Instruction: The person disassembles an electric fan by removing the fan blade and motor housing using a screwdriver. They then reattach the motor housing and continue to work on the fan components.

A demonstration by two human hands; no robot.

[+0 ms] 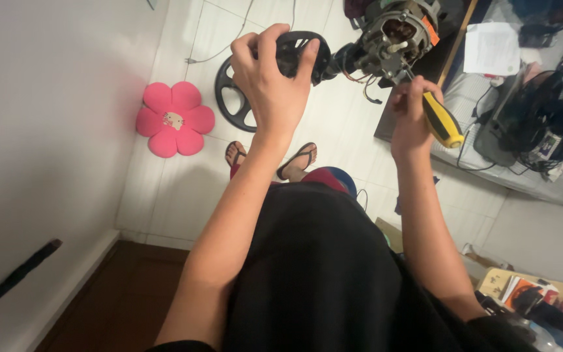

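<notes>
Head view: the left hand (274, 78) is clamped over a black plastic motor housing (298, 55), fingers curled across its top and thumb on the near side, holding it up at chest height. Just to the right of that hand, and joined to the housing, the bare fan motor (395, 32) sticks out, its metal frame, copper windings and loose wires (363, 81) exposed. The right hand (410, 120) is closed around a screwdriver with a yellow and black handle (443, 120); the shaft runs up from the fist toward the underside of the motor, and the tip appears to sit at or very near the frame, though the exact screw is too small to make out.

To work the screw well, the left grip should stay firm so that the motor does not twist with the driver, and the shaft should line up straight with the screw before any turn, since a slanted tip is likely to slip. The wires hang just left of the shaft and are best kept out of its path.

Below the left hand, on the white tiled floor (184, 182), lie a black round fan grille ring (232, 98) and a pink flower-shaped cushion (174, 120); the person's feet in flip-flops (298, 160) stand beneath the wrist.
</notes>
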